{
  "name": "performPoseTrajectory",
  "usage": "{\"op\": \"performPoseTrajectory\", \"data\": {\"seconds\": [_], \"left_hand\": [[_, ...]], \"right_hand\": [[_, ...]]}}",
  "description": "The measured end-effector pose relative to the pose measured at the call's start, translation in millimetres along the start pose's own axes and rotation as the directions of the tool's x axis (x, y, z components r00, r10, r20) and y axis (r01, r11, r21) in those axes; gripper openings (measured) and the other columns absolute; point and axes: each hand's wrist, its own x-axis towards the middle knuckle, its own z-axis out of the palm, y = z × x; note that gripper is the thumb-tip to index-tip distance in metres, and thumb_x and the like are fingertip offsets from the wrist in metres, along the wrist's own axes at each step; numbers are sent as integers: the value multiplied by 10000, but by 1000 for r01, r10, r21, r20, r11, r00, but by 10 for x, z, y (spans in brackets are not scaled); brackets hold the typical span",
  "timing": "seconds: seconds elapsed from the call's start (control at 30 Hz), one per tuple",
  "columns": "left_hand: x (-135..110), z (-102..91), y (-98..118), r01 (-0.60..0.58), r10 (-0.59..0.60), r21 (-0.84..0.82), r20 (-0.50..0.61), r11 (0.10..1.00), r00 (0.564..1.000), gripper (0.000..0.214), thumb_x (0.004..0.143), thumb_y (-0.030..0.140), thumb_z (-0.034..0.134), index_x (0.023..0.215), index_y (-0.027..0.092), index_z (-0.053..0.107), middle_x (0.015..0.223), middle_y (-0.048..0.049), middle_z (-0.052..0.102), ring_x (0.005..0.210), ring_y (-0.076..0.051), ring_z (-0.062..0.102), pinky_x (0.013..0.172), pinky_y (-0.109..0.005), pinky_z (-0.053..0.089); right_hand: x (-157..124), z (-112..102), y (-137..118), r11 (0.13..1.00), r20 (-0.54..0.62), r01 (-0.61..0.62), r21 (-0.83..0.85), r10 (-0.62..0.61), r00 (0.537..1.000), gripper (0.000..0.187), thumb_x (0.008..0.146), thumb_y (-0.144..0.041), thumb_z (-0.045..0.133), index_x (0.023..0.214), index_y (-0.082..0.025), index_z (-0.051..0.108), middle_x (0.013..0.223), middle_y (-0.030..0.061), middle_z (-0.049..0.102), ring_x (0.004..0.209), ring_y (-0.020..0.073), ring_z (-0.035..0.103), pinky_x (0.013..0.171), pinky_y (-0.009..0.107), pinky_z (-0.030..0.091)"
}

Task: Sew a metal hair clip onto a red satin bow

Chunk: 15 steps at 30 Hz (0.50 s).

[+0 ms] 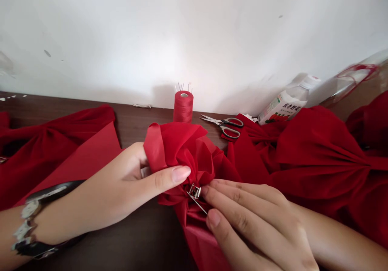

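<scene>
As your fingertips meet at the cinched waist of the red fabric bundle [182, 145], your left hand [121, 190] clamps the gathered folds between thumb and fingers. Your right hand [254, 222] pinches a small metal safety pin [196, 196] between thumb and forefinger, with its shaft lying against the cloth. The bundle rests on the dark wooden table [133, 121] between both hands.

It looks light, soft and satin-smooth, and likely to slip and spring open unless gripped at the tight middle, where the pleats bunch thickest. The pin is thin, stiff and sharp.

A beaded bracelet [30, 214] circles your left wrist. Beyond, a red thread spool [183, 106] stands upright against the white wall with needles stuck in its top. Grey-handled scissors [226, 126] lie just beside it. More red cloth [318, 153] spreads to either side, and a printed packet [283, 107] lies at the right.
</scene>
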Motion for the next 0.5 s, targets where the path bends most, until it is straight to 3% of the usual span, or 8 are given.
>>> {"op": "performPoseTrajectory", "data": {"seconds": [0.2, 0.33, 0.5], "left_hand": [[72, -41, -17, 40, -26, -78, 165, 996, 986, 289, 721, 363, 797, 963, 241, 695, 934, 41, 764, 747, -91, 691, 629, -93, 557], [81, -53, -41, 16, 4, -99, 194, 995, 981, 254, 757, 334, 778, 982, 234, 716, 880, 47, 767, 820, -102, 699, 677, -92, 558], [81, -46, -97, -6, 30, -134, 180, 991, 983, 356, 809, 419, 730, 1130, 268, 700, 1003, 27, 768, 938, -143, 713, 758, -139, 592]], "right_hand": [[-28, 8, 3, 1000, 21, 3, 3, -3, 1000, 154, 929, -203, 571, 818, -221, 678, 952, 6, 759, 972, 133, 719, 794, 157, 632], [-45, 41, -25, 998, -3, -58, 23, 58, 998, 103, 907, -175, 593, 828, -206, 652, 955, 20, 756, 983, 136, 716, 794, 179, 643], [-67, 109, -60, 987, -57, -145, 65, 148, 987, 176, 930, -118, 496, 867, -222, 623, 950, 4, 746, 979, 117, 713, 780, 175, 641]]}}
